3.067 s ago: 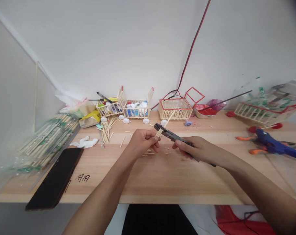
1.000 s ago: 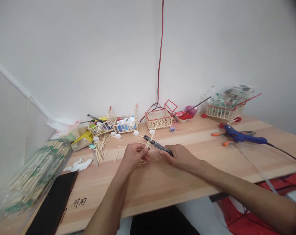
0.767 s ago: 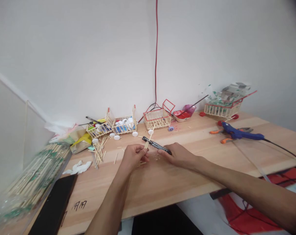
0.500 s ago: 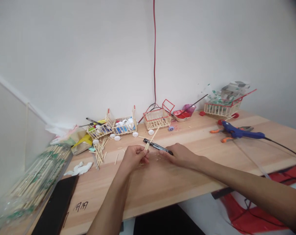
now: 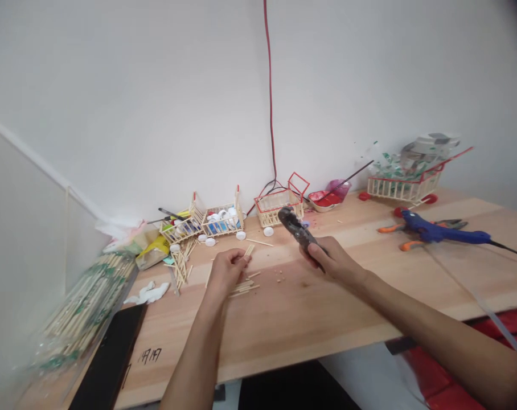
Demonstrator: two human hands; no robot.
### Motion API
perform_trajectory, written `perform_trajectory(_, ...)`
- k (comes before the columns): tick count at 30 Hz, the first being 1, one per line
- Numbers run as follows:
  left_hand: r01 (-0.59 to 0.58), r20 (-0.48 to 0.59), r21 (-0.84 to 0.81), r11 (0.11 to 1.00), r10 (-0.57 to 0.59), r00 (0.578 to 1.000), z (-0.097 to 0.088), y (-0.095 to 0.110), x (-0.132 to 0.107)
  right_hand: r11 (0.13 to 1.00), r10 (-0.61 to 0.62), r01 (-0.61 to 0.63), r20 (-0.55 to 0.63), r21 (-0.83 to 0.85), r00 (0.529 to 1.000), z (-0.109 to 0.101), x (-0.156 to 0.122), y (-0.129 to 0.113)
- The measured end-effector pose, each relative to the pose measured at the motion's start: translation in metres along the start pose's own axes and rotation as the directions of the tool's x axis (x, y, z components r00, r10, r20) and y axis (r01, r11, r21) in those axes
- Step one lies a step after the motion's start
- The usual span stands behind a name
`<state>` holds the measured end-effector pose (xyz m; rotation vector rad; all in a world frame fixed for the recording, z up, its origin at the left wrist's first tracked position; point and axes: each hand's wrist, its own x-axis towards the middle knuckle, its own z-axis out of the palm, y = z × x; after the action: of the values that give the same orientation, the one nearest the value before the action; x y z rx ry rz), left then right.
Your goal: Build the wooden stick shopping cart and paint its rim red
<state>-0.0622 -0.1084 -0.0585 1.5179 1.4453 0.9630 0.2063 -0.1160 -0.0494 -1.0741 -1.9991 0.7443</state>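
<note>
My left hand is closed, with thumb and fingertips pinching short pale wooden sticks that point up and away. Below it on the wooden table lie several loose cut sticks, with tiny offcuts to their right. My right hand is wrapped round a dark pliers-like hand tool. The tool's head is raised up and to the left, apart from the sticks, and blurred by motion.
Behind my hands stand small stick-built carts, two filled with bottle caps. A blue glue gun and orange-handled pliers lie right. Bagged sticks and a black slab are left. A red paint dish stands at the wall.
My right hand has swung the tool up and right, away from the sticks. A longer stick no longer shows in my left hand, which has moved slightly left. The view has shifted somewhat.
</note>
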Motion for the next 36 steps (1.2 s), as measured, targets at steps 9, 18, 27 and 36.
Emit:
perform_trajectory(9,-0.098,-0.107,0.464,0.88,0.166,0.98,-0.008,0.006,-0.004,0.939,0.014,0.029,-0.123,0.343,0.992,0.001,-0.005,0.015)
perform_trajectory(18,-0.104,0.049,0.815,0.571,0.11,0.993,-0.013,0.016,-0.021,0.921,0.039,-0.033,-0.008,0.387,0.999,-0.005,-0.007,0.014)
perform_trajectory(27,-0.108,-0.056,0.695,0.711,0.203,0.978,-0.016,0.008,-0.022,0.988,-0.145,0.14,0.093,0.063,0.985,0.006,-0.005,0.02)
perform_trajectory(36,0.436,0.473,-0.434,0.789,-0.212,0.855,0.021,0.03,-0.023,0.927,-0.312,0.345,0.21,-0.146,0.927,0.007,-0.008,0.017)
